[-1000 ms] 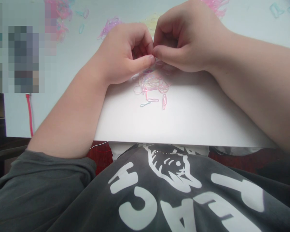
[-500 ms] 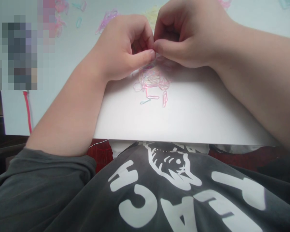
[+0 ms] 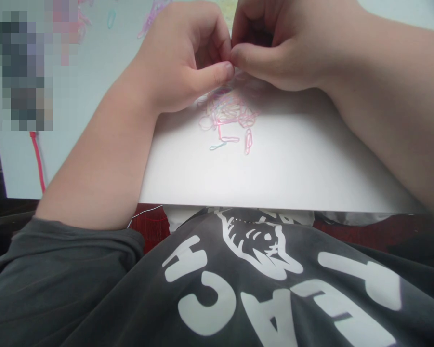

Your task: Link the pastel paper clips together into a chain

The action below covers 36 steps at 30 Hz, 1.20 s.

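My left hand (image 3: 191, 58) and my right hand (image 3: 285, 43) meet fingertip to fingertip above the white table, each thumb pressed to its forefinger in a pinch. Whatever lies between the fingertips is hidden or too small to make out. Just below them is a loose pile of small pastel rubber bands (image 3: 229, 111), pink, white and pale blue, partly covered by my hands. A few stray bands sit nearer to me, among them a pink one (image 3: 248, 141) and a pale blue one (image 3: 217, 146).
Beyond my left hand lies a purple heap of bands (image 3: 155, 14), with a yellow heap (image 3: 228, 8) behind my fingers. A single teal band (image 3: 111, 19) is at the upper left. A red cable (image 3: 38, 161) runs from a blurred-out object to the front edge of the white table (image 3: 274, 178).
Both hands, still pinched together, appear slightly higher in the picture. The far heaps have shifted upward too, so the view has tilted a little; the near pile looks undisturbed.
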Each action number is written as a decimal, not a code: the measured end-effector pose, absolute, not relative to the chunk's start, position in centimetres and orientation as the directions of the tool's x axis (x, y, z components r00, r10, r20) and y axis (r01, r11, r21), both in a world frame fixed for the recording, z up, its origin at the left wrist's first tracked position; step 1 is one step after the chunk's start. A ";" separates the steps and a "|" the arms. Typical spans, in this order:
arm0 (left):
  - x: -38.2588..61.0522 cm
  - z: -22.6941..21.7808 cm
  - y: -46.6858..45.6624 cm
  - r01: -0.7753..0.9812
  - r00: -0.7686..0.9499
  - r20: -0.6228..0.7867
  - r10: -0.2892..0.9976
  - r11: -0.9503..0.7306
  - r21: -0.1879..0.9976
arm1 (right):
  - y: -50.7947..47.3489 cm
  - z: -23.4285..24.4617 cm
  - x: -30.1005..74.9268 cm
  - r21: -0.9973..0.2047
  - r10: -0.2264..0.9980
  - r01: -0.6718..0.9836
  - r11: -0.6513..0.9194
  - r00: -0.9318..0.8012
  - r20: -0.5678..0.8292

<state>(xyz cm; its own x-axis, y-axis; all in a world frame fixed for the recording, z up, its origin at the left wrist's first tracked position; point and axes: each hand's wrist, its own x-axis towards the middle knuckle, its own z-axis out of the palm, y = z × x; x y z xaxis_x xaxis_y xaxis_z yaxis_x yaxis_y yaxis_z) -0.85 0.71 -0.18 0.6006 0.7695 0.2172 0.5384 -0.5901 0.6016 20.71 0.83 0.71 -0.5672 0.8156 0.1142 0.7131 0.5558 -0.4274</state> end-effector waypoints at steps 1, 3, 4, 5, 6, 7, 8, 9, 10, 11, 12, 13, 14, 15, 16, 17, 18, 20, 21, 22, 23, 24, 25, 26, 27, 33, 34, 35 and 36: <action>-0.9 -0.2 0.7 0.540 0.602 0.222 0.767 -0.596 0.594 | 0.9 0.6 20.7 -0.420 0.813 0.713 0.562 -0.569 0.121; -0.9 -0.3 0.8 0.539 0.604 0.223 0.765 -0.598 0.594 | 1.0 0.6 20.7 -0.411 0.811 0.714 0.566 -0.572 0.124; -0.9 -0.3 0.9 0.541 0.606 0.222 0.764 -0.600 0.589 | 1.1 0.6 20.7 -0.409 0.810 0.715 0.567 -0.574 0.119; -1.0 -0.3 0.9 0.544 0.607 0.227 0.762 -0.606 0.580 | 1.1 0.6 20.7 -0.407 0.811 0.717 0.566 -0.574 0.116; -1.0 -0.3 0.9 0.547 0.607 0.230 0.760 -0.610 0.573 | 1.1 0.7 20.7 -0.405 0.811 0.719 0.565 -0.575 0.111; -1.0 -0.3 0.9 0.548 0.608 0.229 0.760 -0.610 0.572 | 1.1 0.7 20.7 -0.404 0.812 0.722 0.562 -0.574 0.103; -1.0 -0.3 0.9 0.548 0.607 0.230 0.761 -0.610 0.572 | 1.1 0.7 20.7 -0.402 0.815 0.727 0.557 -0.571 0.098; -0.9 -0.3 0.9 0.548 0.605 0.229 0.762 -0.608 0.575 | 1.1 0.7 20.7 -0.398 0.817 0.731 0.555 -0.569 0.094; -0.9 -0.2 0.9 0.547 0.604 0.224 0.765 -0.602 0.582 | 1.1 0.7 20.7 -0.392 0.819 0.735 0.553 -0.566 0.094; -0.9 -0.2 0.9 0.549 0.602 0.217 0.768 -0.596 0.586 | 1.1 0.6 20.7 -0.385 0.820 0.739 0.553 -0.565 0.093; -0.9 -0.2 0.8 0.552 0.602 0.212 0.770 -0.593 0.586 | 1.2 0.6 20.7 -0.377 0.819 0.740 0.557 -0.566 0.097; -0.9 -0.1 0.8 0.554 0.601 0.214 0.770 -0.594 0.583 | 1.2 0.6 20.7 -0.370 0.816 0.740 0.562 -0.569 0.100; -0.9 -0.1 0.8 0.555 0.599 0.217 0.771 -0.595 0.581 | 1.2 0.6 20.7 -0.361 0.813 0.740 0.567 -0.572 0.105; -0.8 -0.1 0.8 0.556 0.599 0.220 0.770 -0.597 0.578 | 1.1 0.6 20.8 -0.356 0.811 0.740 0.571 -0.575 0.104; -0.8 -0.1 0.8 0.553 0.600 0.229 0.767 -0.604 0.573 | 1.1 0.7 20.8 -0.353 0.812 0.742 0.570 -0.573 0.106; -0.8 -0.1 0.8 0.550 0.602 0.235 0.764 -0.609 0.571 | 1.0 0.7 20.8 -0.350 0.816 0.746 0.566 -0.568 0.109; -0.8 -0.1 0.7 0.548 0.606 0.236 0.760 -0.614 0.569 | 1.0 0.7 20.8 -0.354 0.818 0.748 0.561 -0.567 0.100; -0.8 -0.1 0.6 0.550 0.613 0.235 0.754 -0.621 0.558 | 0.9 0.8 20.7 -0.365 0.824 0.752 0.549 -0.561 0.083; -0.8 -0.1 0.6 0.552 0.616 0.234 0.752 -0.624 0.553 | 0.8 0.8 20.7 -0.370 0.824 0.752 0.546 -0.563 0.071; -0.8 -0.1 0.6 0.554 0.617 0.234 0.751 -0.627 0.548 | 0.8 0.8 20.6 -0.372 0.824 0.752 0.544 -0.562 0.067; -0.8 -0.2 0.6 0.557 0.617 0.232 0.752 -0.626 0.546 | 0.9 0.8 20.6 -0.375 0.824 0.751 0.543 -0.564 0.063; -0.8 -0.2 0.6 0.553 0.619 0.231 0.751 -0.626 0.550 | 0.9 0.8 20.6 -0.377 0.825 0.752 0.541 -0.562 0.064; -0.8 -0.2 0.6 0.544 0.621 0.236 0.747 -0.628 0.556 | 0.9 0.8 20.6 -0.377 0.825 0.752 0.541 -0.561 0.065; -0.9 -0.2 0.7 0.535 0.623 0.243 0.744 -0.632 0.561 | 0.9 0.7 20.6 -0.380 0.827 0.753 0.538 -0.559 0.065; -0.9 -0.2 0.9 0.526 0.631 0.248 0.735 -0.641 0.559 | 1.0 0.7 20.7 -0.385 0.827 0.751 0.536 -0.560 0.058; -0.9 0.0 1.1 0.522 0.696 0.208 0.687 -0.683 0.511 | 0.7 0.7 20.9 -0.410 0.841 0.773 0.485 -0.540 -0.023; -0.9 0.1 1.0 0.536 0.677 0.210 0.706 -0.668 0.516 | 0.6 0.8 20.9 -0.385 0.852 0.791 0.476 -0.523 -0.021; -0.8 0.1 0.9 0.547 0.661 0.211 0.720 -0.655 0.521 | 0.5 0.9 20.8 -0.360 0.859 0.804 0.474 -0.512 -0.015; -0.7 0.2 0.8 0.556 0.650 0.210 0.730 -0.645 0.524 | 0.4 1.0 20.8 -0.345 0.862 0.810 0.475 -0.508 -0.006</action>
